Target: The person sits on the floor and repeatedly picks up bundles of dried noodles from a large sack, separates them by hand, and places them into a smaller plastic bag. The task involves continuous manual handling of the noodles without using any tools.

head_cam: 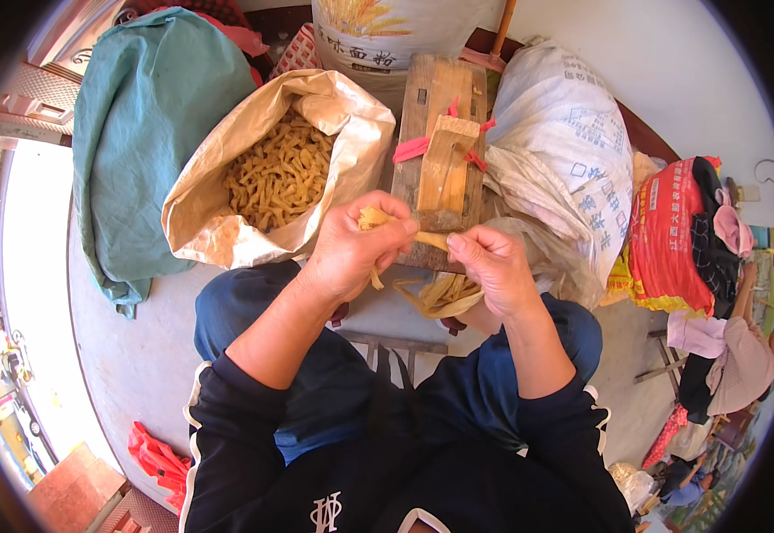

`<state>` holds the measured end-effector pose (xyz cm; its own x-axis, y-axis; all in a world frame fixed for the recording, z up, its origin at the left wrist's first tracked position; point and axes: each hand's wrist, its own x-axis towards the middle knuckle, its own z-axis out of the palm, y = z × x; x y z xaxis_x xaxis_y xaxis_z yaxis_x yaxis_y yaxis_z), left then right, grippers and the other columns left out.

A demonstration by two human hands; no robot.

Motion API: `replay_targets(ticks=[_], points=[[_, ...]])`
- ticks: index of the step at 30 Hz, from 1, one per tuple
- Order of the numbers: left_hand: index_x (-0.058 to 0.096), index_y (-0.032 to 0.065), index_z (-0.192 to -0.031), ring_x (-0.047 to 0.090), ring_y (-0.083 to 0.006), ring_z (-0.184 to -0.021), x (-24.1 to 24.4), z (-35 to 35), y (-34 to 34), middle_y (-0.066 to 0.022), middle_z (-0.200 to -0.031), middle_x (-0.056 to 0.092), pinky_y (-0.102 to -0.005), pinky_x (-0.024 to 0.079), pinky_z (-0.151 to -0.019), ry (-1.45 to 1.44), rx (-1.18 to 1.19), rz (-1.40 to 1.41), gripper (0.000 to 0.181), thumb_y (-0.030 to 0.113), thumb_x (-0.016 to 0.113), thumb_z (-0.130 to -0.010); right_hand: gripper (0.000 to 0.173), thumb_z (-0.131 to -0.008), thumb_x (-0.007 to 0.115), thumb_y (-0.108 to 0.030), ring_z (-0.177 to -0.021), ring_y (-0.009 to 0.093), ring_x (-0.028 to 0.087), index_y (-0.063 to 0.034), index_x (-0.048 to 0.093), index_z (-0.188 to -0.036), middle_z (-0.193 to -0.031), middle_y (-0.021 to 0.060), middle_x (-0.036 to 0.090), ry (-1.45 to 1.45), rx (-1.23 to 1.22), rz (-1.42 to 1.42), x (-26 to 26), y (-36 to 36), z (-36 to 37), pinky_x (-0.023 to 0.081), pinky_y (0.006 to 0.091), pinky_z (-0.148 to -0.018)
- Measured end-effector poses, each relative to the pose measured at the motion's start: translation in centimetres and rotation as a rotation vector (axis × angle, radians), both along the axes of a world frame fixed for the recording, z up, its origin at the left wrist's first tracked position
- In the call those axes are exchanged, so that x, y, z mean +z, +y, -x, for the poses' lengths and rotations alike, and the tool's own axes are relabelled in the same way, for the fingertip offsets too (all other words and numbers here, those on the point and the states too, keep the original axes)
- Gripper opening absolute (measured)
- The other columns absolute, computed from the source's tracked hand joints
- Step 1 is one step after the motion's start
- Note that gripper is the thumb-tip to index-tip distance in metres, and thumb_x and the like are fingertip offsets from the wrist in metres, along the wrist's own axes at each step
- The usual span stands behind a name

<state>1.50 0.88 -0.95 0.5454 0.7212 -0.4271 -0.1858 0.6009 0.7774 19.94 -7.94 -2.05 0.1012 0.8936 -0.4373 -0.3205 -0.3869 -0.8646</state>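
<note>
A pale yellow, twisted strip (432, 240) is stretched between my two hands; it looks like dried plant matter, though I cannot tell which. My left hand (363, 246) grips one part of it, and a folded, frayed end sticks up above the fingers. Thumb and fingertips of my right hand (493, 266) pinch the other end. Just beyond my hands is a wooden bench (403, 193) with a wooden block (443, 166) tied onto it by red cloth strips. Below the bench's near end lies a bundle of long yellowish strips (450, 293).
An open paper-like sack (353, 143) at front left holds many short, twisted yellow pieces (280, 173). Teal cloth (153, 133) covers something beside it. White woven sacks (560, 146) and a red bag (666, 233) stand right. Other people (746, 366) sit at far right.
</note>
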Motion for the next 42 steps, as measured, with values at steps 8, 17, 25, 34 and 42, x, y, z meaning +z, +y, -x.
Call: replay_targets(ticks=[8,17,25,34,42], points=[[0.061,0.0036,-0.092,0.045,-0.0054,-0.049,-3.8,-3.7,2.3,0.0014,-0.062,0.052,-0.0200,0.035,-0.044,0.383,-0.029,-0.333,0.014,0.015,0.064,-0.083,0.016,-0.082,0.068,-0.016,-0.056,0.008,0.046,-0.0044,0.058,-0.081,-0.061,0.0013,0.055,-0.970,-0.145,-0.062,-2.4,3.9,-0.6,0.039,0.0235,-0.053],[0.064,-0.0008,-0.091,0.052,-0.0142,-0.056,-2.4,-2.2,0.6,-0.0054,-0.066,0.059,-0.0301,0.045,-0.054,0.405,0.002,-0.467,0.024,0.022,0.060,-0.084,0.018,-0.075,0.072,-0.014,-0.056,0.022,0.058,-0.0067,0.056,-0.076,-0.063,0.0078,0.059,-1.055,-0.072,-0.503,-2.0,2.5,0.5,0.045,0.0282,-0.052],[0.063,-0.0005,-0.079,0.047,-0.0076,-0.047,0.6,-1.1,-2.3,-0.0040,-0.059,0.056,-0.0227,0.036,-0.041,0.076,-0.788,-0.067,0.031,0.030,0.060,-0.085,0.013,-0.083,0.066,-0.013,-0.049,0.010,0.052,-0.0036,0.061,-0.077,-0.059,0.0040,0.057,-0.699,-0.001,-0.640,0.3,1.8,0.2,0.040,0.0234,-0.047],[0.065,0.0072,-0.102,0.058,-0.0234,-0.061,0.2,-0.7,0.2,-0.0074,-0.080,0.060,-0.0280,0.047,-0.056,0.236,-0.357,-1.375,0.032,0.013,0.070,-0.071,0.016,-0.085,0.059,-0.014,-0.054,0.006,0.042,0.0002,0.061,-0.078,-0.064,-0.0015,0.052,0.134,0.110,-0.015,0.3,1.4,1.8,0.033,0.0198,-0.048],[0.065,0.0070,-0.086,0.063,-0.0239,-0.070,-0.3,-0.9,-1.3,-0.0082,-0.094,0.062,-0.0312,0.051,-0.057,0.450,0.007,-1.637,0.022,0.006,0.067,-0.064,0.008,-0.084,0.061,-0.009,-0.054,0.006,0.046,-0.0010,0.063,-0.081,-0.070,0.0008,0.058,0.334,-0.141,-0.003,0.7,0.9,2.4,0.034,0.0190,-0.047]])
